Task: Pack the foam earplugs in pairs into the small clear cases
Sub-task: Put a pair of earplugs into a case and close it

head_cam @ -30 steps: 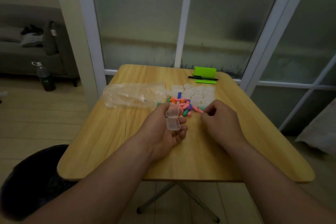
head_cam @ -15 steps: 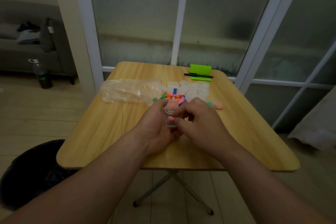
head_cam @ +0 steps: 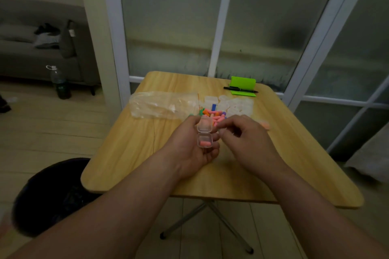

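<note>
My left hand [head_cam: 189,149] holds a small clear case [head_cam: 204,134] open above the wooden table [head_cam: 130,153], lid tipped up and away from me. A pink foam earplug [head_cam: 205,143] lies in its lower half. My right hand [head_cam: 246,143] is right beside the case with its fingers curled; thumb and forefinger are close to the lid's edge, and I see nothing between them. Behind the hands lies a pile of coloured earplugs [head_cam: 212,113], with a cluster of empty clear cases [head_cam: 235,105] just past it.
A crumpled clear plastic bag [head_cam: 162,105] lies left of the pile. A green stand [head_cam: 243,85] and a black pen [head_cam: 240,90] sit at the far edge. One stray earplug [head_cam: 265,125] lies to the right. A black bin [head_cam: 52,193] stands on the floor at left.
My right hand picked an earplug from the pile, brought it to the case and has now drawn back a little. The pink earplug now lies in the case, still in my left hand.
</note>
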The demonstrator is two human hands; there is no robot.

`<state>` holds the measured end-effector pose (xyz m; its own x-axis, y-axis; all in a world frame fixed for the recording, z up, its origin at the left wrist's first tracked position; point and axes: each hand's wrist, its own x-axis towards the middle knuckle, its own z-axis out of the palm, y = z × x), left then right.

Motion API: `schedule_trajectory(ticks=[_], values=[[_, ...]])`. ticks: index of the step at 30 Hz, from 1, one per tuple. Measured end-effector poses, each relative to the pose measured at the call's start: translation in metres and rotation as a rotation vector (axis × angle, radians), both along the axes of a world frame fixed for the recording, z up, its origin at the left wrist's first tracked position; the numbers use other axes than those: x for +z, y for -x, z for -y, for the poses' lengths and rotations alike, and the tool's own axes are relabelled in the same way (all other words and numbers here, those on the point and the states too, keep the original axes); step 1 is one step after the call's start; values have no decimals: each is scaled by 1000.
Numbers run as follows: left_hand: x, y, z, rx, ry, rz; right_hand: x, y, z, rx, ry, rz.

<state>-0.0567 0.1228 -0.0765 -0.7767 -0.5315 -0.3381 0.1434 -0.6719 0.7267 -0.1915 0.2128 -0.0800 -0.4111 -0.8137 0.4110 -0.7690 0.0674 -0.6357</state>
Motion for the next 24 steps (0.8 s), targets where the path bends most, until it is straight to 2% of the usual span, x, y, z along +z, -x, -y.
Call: schedule_trajectory(ticks=[7, 20, 24], values=[[2, 2, 3, 179, -21, 124, -23, 41, 11, -364, -111, -25], [1, 10, 8, 150, -15, 104, -30, 44, 51, -526, -203, -327], [1, 9, 9, 153, -5, 110, -31, 44, 55, -563, -245, -359]])
